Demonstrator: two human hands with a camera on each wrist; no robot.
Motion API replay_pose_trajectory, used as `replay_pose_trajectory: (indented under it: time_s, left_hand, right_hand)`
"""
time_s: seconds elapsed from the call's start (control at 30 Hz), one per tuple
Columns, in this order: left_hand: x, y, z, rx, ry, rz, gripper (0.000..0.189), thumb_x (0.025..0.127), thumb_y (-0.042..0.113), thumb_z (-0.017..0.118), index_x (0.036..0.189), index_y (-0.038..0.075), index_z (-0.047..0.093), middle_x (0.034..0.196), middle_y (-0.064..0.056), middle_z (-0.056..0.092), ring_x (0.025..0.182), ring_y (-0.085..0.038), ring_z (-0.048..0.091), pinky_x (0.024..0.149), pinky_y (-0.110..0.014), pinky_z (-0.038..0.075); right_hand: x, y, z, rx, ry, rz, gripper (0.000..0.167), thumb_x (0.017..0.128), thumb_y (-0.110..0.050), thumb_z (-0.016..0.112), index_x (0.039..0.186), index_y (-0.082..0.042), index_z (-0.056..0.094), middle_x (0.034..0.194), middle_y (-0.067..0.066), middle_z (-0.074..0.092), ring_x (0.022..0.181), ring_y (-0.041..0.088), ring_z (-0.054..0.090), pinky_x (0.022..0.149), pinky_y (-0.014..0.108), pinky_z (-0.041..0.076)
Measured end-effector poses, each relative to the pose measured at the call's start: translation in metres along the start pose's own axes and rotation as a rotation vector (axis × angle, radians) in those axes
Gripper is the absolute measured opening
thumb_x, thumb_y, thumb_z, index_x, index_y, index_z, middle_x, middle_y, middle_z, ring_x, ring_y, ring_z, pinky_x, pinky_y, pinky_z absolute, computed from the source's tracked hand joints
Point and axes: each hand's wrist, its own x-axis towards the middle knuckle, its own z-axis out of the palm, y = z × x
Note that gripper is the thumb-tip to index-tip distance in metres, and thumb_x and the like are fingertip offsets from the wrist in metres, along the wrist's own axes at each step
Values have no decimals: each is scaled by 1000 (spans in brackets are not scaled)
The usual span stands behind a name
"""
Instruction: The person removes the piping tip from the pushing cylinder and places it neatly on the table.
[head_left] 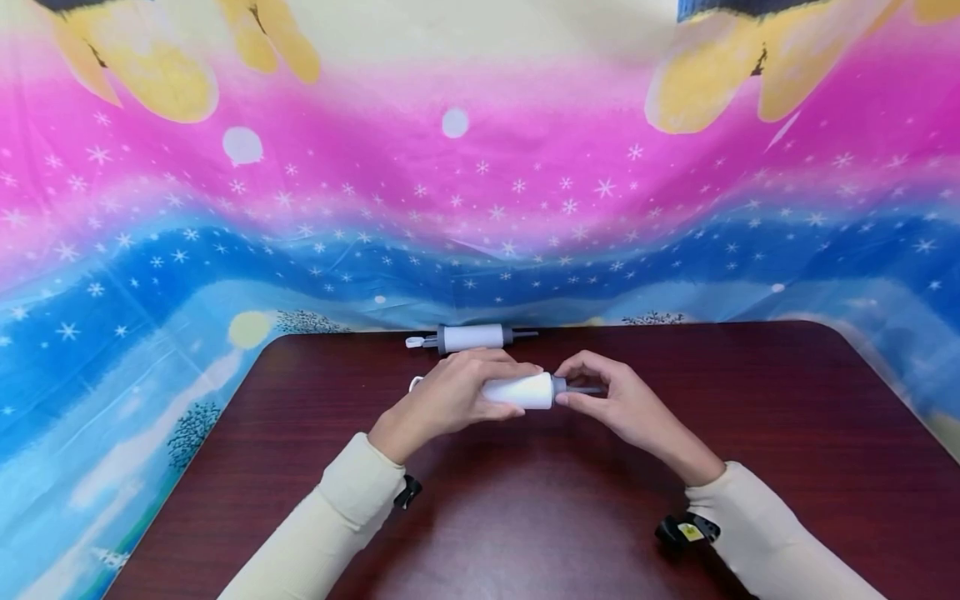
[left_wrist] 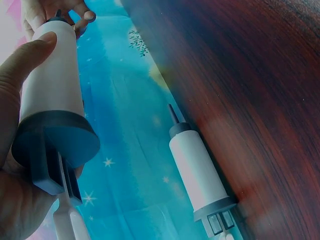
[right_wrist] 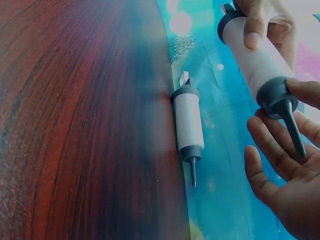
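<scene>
Above the table, a white hand pump (head_left: 528, 390) with grey ends lies level between both hands. My left hand (head_left: 457, 392) grips its white barrel, with the thumb along the barrel in the left wrist view. At the nozzle end, my right hand (head_left: 633, 408) pinches the grey collar (right_wrist: 276, 95) between thumb and fingers. The thin dark nozzle (right_wrist: 294, 130) points out past the right fingers. At the other end, a flat white handle (left_wrist: 67, 220) sticks out of the grey flange (left_wrist: 55, 137). Part of the barrel is hidden behind the left hand.
A second pump (head_left: 474, 337) of the same look lies at the back edge of the dark wooden table (head_left: 510, 517), its nozzle to the right. Behind the table hangs a printed cloth (head_left: 480, 225) with snowflakes.
</scene>
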Motion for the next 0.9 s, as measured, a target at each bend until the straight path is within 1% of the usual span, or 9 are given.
replay_pose_trajectory:
  time_s: [0.23, 0.47, 0.63, 0.77, 0.9]
  left_hand:
    - [-1, 1, -1, -3, 12, 13, 53, 88, 29, 87, 139, 23, 70, 121, 3, 74, 104, -11, 66, 89, -32, 58]
    - [0, 2, -2, 19, -4, 15, 53, 88, 30, 86, 139, 23, 70, 121, 3, 74, 105, -12, 67, 90, -33, 58]
    - [0, 2, -2, 24, -8, 7, 53, 88, 30, 87, 138, 23, 70, 121, 3, 74, 105, -11, 67, 90, -33, 59]
    - [0, 2, -2, 34, -8, 10, 52, 88, 30, 87, 138, 23, 71, 122, 3, 74, 106, -12, 67, 91, -34, 59]
    - [0, 2, -1, 46, -8, 13, 52, 89, 31, 86, 137, 24, 71, 122, 3, 74, 106, -12, 67, 91, -34, 59]
  right_hand:
    - [0, 4, 0, 26, -29, 21, 30, 94, -13, 79, 121, -10, 67, 112, 10, 73, 100, 22, 71, 83, 29, 59]
    - [-1, 6, 1, 28, -39, 26, 31, 93, -13, 79, 122, -9, 66, 111, 9, 73, 100, 22, 70, 84, 34, 60]
    - [-1, 5, 0, 26, -25, 9, 29, 94, -13, 79, 121, -9, 67, 111, 10, 73, 98, 20, 70, 84, 30, 60]
    - [-1, 3, 0, 35, -19, 4, 27, 95, -13, 78, 120, -9, 67, 111, 10, 72, 99, 20, 71, 84, 26, 60]
    - [-1, 2, -1, 34, -4, 2, 24, 96, -14, 77, 118, -9, 69, 111, 10, 72, 97, 19, 71, 83, 25, 59]
